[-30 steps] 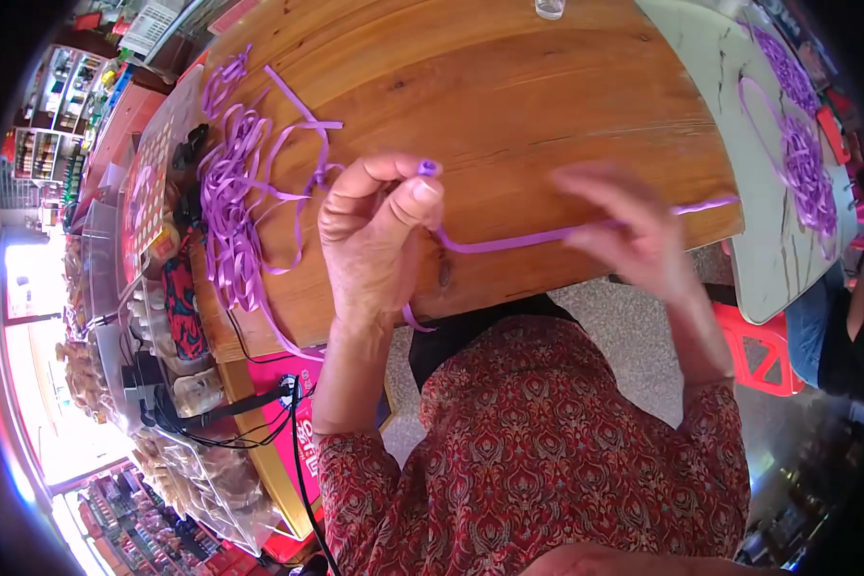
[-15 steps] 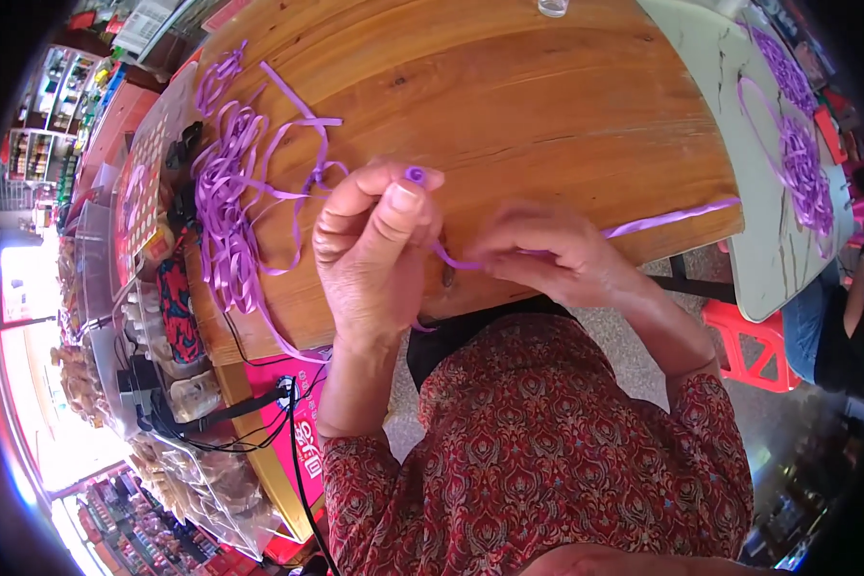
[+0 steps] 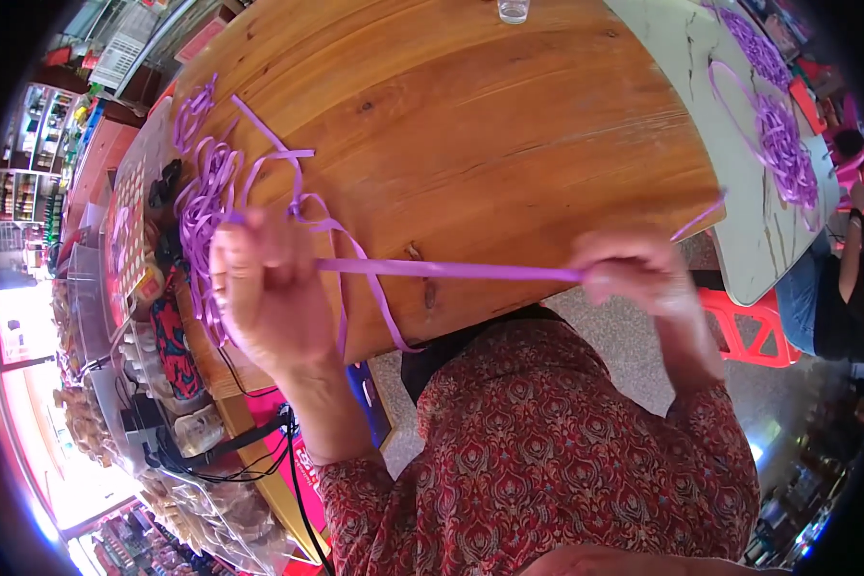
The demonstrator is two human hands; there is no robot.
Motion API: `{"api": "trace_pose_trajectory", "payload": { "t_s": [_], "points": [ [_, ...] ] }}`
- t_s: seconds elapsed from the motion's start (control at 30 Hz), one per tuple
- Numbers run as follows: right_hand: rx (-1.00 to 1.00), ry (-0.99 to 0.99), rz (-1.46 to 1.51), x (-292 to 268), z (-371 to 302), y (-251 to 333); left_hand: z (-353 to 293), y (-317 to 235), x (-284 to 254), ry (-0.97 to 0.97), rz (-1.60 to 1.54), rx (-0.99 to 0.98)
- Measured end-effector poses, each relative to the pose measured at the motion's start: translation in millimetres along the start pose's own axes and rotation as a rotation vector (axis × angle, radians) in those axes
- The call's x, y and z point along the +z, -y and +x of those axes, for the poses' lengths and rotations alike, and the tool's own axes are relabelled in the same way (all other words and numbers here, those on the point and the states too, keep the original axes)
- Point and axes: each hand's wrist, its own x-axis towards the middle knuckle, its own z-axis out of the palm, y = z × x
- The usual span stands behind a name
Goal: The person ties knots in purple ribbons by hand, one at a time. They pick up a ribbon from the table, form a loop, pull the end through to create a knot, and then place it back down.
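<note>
A purple ribbon [image 3: 451, 271] runs taut between my two hands, above the near edge of the wooden table. My left hand [image 3: 274, 288], blurred by motion, is closed on its left end; a bit of darker purple shows at the fingertips. My right hand [image 3: 634, 274], also blurred, pinches the ribbon on the right. A short tail of ribbon [image 3: 698, 219] lies beyond the right hand at the table's right corner. Beside and behind my left hand spreads a loose heap of purple ribbon [image 3: 206, 197], with strands trailing over the wood.
The wooden table [image 3: 509, 144] has a clear glass [image 3: 513, 11] at its far edge. A white marbled table [image 3: 739, 254] adjoins on the right, bearing another purple ribbon pile [image 3: 785, 158]. Below it stands a red stool [image 3: 749, 331]. Cables and plastic containers [image 3: 199, 429] crowd the left side.
My hands have moved apart, the left going left and the right going right, and the ribbon between them is now stretched straight. The view has shifted slightly.
</note>
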Motion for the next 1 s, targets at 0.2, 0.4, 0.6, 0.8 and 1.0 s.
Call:
{"api": "trace_pose_trajectory", "payload": {
  "t_s": [0.2,0.4,0.6,0.8,1.0],
  "points": [
    [0.066,-0.338,-0.312,-93,-76,10,17,-20,-47,-0.045,-0.152,-0.013],
    [0.107,-0.439,-0.445,-132,-111,1,21,-14,-66,-0.113,-0.106,-0.031],
    [0.178,-0.501,-0.388,-143,-118,-8,25,-26,-89,-0.146,-0.022,0.008],
    [0.096,-0.715,-0.384,-163,-116,-26,19,-22,-84,-0.185,0.091,0.005],
    [-0.483,-0.633,0.426,-188,-87,-15,29,9,-58,-0.230,0.227,0.112]
  ]
}}
